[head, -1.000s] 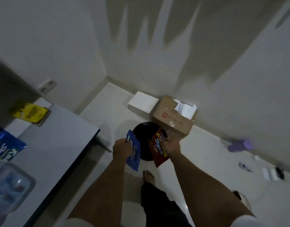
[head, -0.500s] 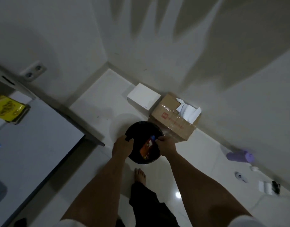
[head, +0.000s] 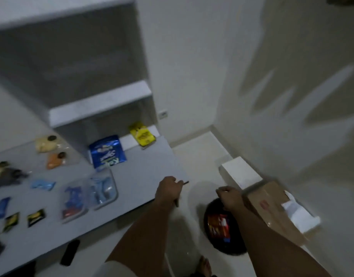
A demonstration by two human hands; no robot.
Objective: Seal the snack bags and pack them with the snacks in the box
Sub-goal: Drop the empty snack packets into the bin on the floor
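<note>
1. Hands first: your left hand (head: 168, 189) hangs over the near corner of the grey table (head: 144, 172), fingers loosely curled with nothing in them. Your right hand (head: 230, 197) is raised over the floor, fingers also curled inward; motion blur keeps you from telling whether it pinches anything.
2. Below and just right of your right forearm sits the round black bin (head: 216, 242) on the pale floor, with a red snack packet (head: 220, 225) lying inside it.
3. Right of your right hand lies the cardboard box (head: 272, 212), touching a white box (head: 242, 172) beyond it; white paper (head: 298, 214) sticks out of the cardboard box's far side.
4. Left of your left hand, on the table, two clear zip bags (head: 90, 194) lie side by side holding blue packets, one with some red in it as well.
5. Beyond those, well ahead of your left hand, a blue snack bag (head: 107, 153) leans against the shelf unit (head: 96, 108), and a yellow snack bag (head: 142, 135) rests near the table's far corner.
6. Far to the left of your left hand, small sachets are scattered: yellow-and-black ones (head: 35, 216) near the table's front, a pale blue one (head: 42, 184) farther in, and an orange pouch (head: 54, 159) and a cream pouch (head: 44, 143) farther back.
7. A dark, flat object (head: 70, 251) sits beneath the table's edge, below your left forearm; it is too blurred to identify.
8. Your bare foot (head: 205, 266) shows on the floor between your forearms.
</note>
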